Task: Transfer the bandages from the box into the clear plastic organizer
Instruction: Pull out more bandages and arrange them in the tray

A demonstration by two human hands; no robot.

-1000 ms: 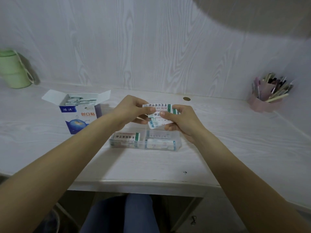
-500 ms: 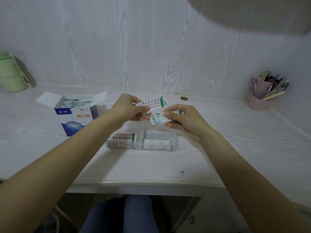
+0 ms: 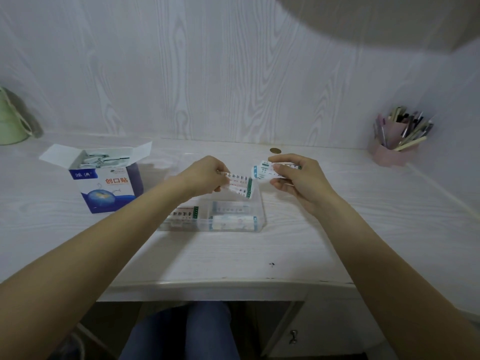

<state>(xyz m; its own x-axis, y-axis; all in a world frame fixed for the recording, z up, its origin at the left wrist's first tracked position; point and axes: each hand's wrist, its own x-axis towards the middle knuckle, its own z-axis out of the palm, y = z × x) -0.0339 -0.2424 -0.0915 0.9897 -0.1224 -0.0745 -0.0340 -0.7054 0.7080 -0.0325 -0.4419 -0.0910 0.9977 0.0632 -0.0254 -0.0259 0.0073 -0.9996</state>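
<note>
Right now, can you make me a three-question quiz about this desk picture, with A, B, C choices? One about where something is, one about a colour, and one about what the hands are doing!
1. Where is the bandage box?
A. left of the clear organizer
B. inside the organizer
C. on the floor

2. What colour is the pen holder?
A. black
B. pink
C. orange

3. What are the hands doing?
A. both lie flat on the desk
B. only one holds bandages
C. each holds bandages

Answers:
1. A, the box stands open on the desk, left of the organizer.
2. B, the holder by the right wall is pink.
3. C, the left hand pinches a bandage strip above the organizer, and the right hand grips a bandage bundle.
</note>
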